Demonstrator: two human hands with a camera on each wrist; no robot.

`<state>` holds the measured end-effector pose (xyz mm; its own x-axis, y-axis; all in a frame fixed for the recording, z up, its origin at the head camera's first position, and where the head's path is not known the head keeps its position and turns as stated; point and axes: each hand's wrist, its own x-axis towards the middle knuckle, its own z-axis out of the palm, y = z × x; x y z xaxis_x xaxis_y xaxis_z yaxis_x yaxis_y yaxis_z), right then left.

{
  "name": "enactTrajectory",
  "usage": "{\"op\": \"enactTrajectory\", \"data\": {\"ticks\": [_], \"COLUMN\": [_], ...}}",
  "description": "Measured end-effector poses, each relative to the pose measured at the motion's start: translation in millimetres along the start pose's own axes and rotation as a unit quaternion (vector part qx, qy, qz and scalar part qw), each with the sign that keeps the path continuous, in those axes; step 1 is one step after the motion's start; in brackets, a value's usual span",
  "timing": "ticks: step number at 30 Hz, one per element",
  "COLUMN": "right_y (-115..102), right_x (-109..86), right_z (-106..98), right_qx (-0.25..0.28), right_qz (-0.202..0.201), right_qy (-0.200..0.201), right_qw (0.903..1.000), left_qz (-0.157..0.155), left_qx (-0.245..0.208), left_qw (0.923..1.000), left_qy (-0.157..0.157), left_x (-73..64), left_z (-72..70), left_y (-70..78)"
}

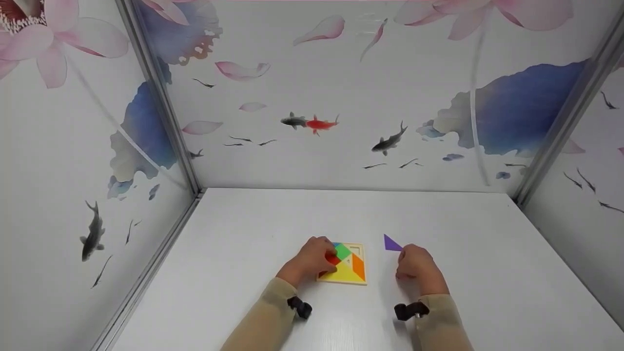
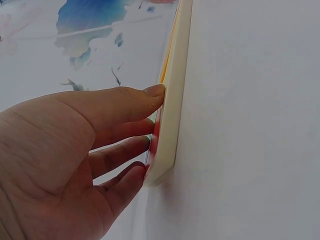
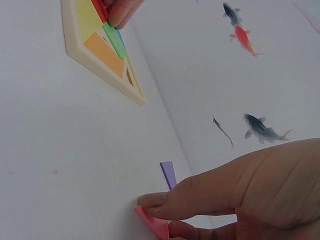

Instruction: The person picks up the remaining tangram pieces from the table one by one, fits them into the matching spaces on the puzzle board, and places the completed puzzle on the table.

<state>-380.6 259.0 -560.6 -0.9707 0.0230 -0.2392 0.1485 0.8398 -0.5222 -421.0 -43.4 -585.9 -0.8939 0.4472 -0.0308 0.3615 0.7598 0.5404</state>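
Square, pale, wood-toned puzzle tray (image 1: pixel 348 282) lies on the white table (image 1: pixel 243 219), with gaps at its far right corner and near its middle. My left hand (image 1: pixel 313 256) rests on its left side, fingers loosely bent, tips touching the pieces; uneven pressure there could slide the tray or jolt the flat red piece (image 3: pixel 99 10). To the right, my right hand (image 1: pixel 418 263) pinches a thin pink flat piece (image 3: pixel 156 226) between thumb and finger; a slackening grip could drop it, and a careless sweep could knock the flat purple triangle (image 1: pixel 391 243) just beyond.
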Motion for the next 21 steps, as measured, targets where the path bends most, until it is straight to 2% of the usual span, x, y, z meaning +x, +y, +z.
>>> {"op": "enactTrajectory", "data": {"ticks": [8,14,21], "right_y": [2.9,4.2,5.3], "right_x": [1.0,-0.8,-2.3], "right_z": [-0.3,-1.3,-1.2], "right_qx": [0.004,0.005,0.016], "right_qz": [-0.005,-0.016,-0.013], "right_qy": [-0.002,0.005,0.004], "right_qw": [1.0000,0.9998,0.9998], "left_qz": [-0.007,-0.002,-0.012], "left_qx": [0.008,0.020,0.005], "left_qw": [0.9999,0.9998,0.9999], "left_qy": [-0.005,-0.006,-0.007], "left_x": [1.9,3.4,2.4], "left_z": [1.1,1.5,2.2], "left_y": [-1.4,-2.4,-1.0]}}
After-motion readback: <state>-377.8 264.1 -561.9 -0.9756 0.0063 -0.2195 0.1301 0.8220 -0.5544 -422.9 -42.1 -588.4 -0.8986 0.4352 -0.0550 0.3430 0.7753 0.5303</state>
